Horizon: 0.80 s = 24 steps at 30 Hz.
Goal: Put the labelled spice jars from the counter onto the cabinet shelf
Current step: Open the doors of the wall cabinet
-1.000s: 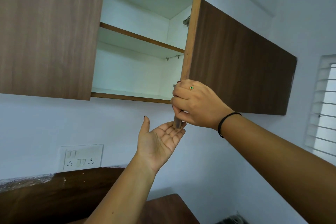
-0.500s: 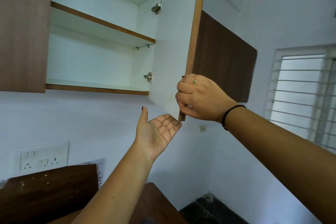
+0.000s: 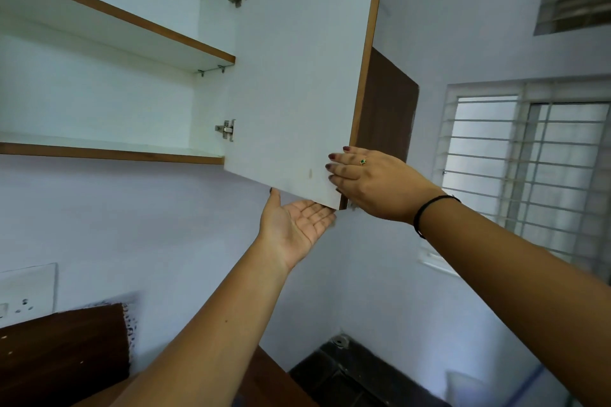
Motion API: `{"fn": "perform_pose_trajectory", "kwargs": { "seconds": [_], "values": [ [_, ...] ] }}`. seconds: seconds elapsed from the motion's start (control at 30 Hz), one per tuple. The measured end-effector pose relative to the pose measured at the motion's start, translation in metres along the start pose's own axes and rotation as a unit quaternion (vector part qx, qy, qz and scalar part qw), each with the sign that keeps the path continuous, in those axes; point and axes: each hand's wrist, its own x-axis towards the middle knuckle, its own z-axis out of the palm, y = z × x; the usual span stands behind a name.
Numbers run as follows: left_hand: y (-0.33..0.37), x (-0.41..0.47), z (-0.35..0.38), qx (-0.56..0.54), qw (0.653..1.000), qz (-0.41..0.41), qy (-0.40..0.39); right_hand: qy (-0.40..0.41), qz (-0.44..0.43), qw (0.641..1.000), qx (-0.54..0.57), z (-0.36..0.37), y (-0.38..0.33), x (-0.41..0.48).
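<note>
At 12 o'clock of the head view, looking up at an open cabinet door [image 3: 297, 76], white inner face toward camera. Holding it at the free edge, low on the panel's 3 o'clock side, with the right hand [image 3: 373, 182] — fingers [image 3: 344, 172] laid round the edge onto the white face, thumb hidden behind, so reads as a pinch on the door and nothing else. Probably placed there to swing the door wide and keep it off the opening.

Cupping the left hand [image 3: 297, 225] palm-up at 6 o'clock of the door, under its bottom corner; fingers relaxed and spread, carrying nothing. Cannot tell touching from just below. Likely steadying the corner.

Reaching both forearms steeply upward, from 7 o'clock and 4 o'clock of the frame, wrists near straight.

Showing the lower shelf [image 3: 109, 154] at 9 o'clock and the upper shelf [image 3: 115, 15] at 10 o'clock, with hinges [image 3: 226, 129] along the door's 9 o'clock side.

No spice jars anywhere in view — presumably down on the desk, below the frame. Judging this as the access step only; placing not yet begun. Would need one hand freed to fetch a jar.

Also a window [image 3: 529, 158] at 3 o'clock and a socket plate [image 3: 26, 291] at 8 o'clock.
</note>
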Motion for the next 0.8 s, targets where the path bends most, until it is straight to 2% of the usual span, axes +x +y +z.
{"fn": "perform_pose_trajectory", "kwargs": {
  "seconds": [0.1,0.43,0.67,0.8],
  "values": [
    [-0.008,0.014,-0.001,0.001,1.000,-0.018,-0.012,-0.056,0.024,0.998,0.003,0.007,0.003,-0.010],
    [-0.032,0.063,0.007,-0.018,0.998,-0.052,-0.040,-0.165,0.099,0.981,-0.006,0.030,0.012,-0.040],
    [-0.039,0.082,-0.003,-0.024,0.997,-0.051,-0.050,-0.146,0.129,0.980,0.030,0.044,0.015,-0.047],
    [-0.040,0.085,-0.005,-0.030,0.997,-0.051,-0.050,-0.098,0.125,0.987,0.014,0.051,0.015,-0.047]
  ]
}}
